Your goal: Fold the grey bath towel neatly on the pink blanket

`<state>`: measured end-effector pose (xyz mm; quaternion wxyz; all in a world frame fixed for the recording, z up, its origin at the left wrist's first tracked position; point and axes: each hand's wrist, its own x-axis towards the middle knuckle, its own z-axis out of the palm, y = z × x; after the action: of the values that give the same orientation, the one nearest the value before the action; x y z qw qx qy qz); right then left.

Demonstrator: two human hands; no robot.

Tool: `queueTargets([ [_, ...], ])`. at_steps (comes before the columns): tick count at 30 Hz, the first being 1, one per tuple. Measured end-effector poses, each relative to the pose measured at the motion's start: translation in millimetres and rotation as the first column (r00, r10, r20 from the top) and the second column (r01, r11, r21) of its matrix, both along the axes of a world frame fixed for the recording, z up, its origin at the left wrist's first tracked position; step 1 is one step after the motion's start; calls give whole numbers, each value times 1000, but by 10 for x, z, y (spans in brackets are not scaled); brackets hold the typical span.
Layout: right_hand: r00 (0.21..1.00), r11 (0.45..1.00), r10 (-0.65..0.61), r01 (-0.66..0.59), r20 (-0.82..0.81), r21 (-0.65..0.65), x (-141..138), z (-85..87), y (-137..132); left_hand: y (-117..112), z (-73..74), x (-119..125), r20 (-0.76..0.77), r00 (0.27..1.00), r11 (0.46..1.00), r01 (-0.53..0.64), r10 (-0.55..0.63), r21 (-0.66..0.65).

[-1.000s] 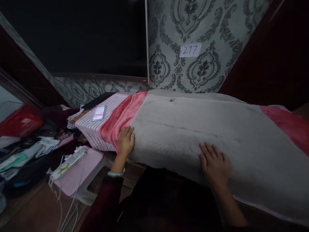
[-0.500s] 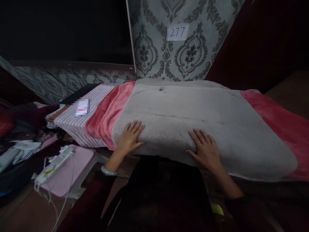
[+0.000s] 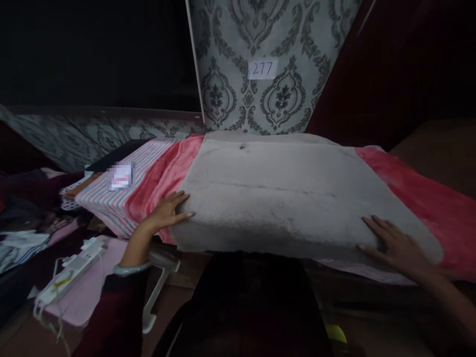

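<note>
A grey plush cloth lies spread over a long surface, with a dark crease across it and a small dark spot near its far edge. My left hand rests at its left edge, fingers loosely stretched out and holding nothing. Toward the right, my right hand lies on the cloth near the front edge, its fingers extended and apart. Pink fleece shows beneath the cloth on the left, and more red-pink fleece on the right.
A striped cloth covers the left end. Below it, a white power strip sits on a pink stool with loose cables. A dark screen and a paper marked 277 are on the wall behind. Clothes lie piled at left.
My hands have moved apart: the left toward the cloth's left edge, the right well to the right along the front. The view has shifted slightly.
</note>
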<state>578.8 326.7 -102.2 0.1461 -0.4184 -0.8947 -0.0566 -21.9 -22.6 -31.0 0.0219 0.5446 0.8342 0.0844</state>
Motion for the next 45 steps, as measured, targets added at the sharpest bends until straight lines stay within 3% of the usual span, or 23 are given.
queueTargets([
  [2,997,999,7,-11,-74,-51,-245,100,42,275,116,145,-4,1000,998,18,-18,67],
  [4,992,999,27,-32,-122,-41,-709,224,-9,630,199,381,-17,999,993,43,-42,107],
  [7,994,996,86,-88,-60,-22,-1483,355,-193,1110,212,688,-30,996,996,82,-82,15],
  [9,995,994,98,-96,21,-57,-1832,359,-304,1285,163,741,-37,998,998,42,-44,-54],
  [11,993,992,95,-88,76,-85,-1984,305,-353,1326,109,655,-46,999,996,-23,19,-86],
  [14,990,991,109,-102,87,-82,-1970,200,-327,1238,79,359,-42,992,986,-124,120,-114],
  [18,991,992,110,-105,76,-68,-1908,133,-278,1109,161,-76,-27,966,954,-257,256,-155],
  [23,993,993,101,-98,56,-64,-1951,106,-281,1278,357,-318,-68,920,904,-393,387,-169],
  [26,993,992,110,-108,39,-59,-1958,86,-274,1549,403,-271,-79,957,953,-286,279,-102],
  [29,993,993,112,-110,28,-52,-1949,51,-259,1798,341,-212,-49,990,982,-140,135,-123],
  [34,993,993,115,-115,-7,-34,-1945,-27,-233,1972,205,-345,-67,982,975,-185,178,-126],
  [42,992,988,127,-129,-28,-82,-1958,-5,-234,2081,257,-686,-104,993,991,-72,60,-117],
  [45,992,988,120,-122,-28,-94,-1960,0,-238,2171,252,-768,-95,992,988,-99,88,-122],
])
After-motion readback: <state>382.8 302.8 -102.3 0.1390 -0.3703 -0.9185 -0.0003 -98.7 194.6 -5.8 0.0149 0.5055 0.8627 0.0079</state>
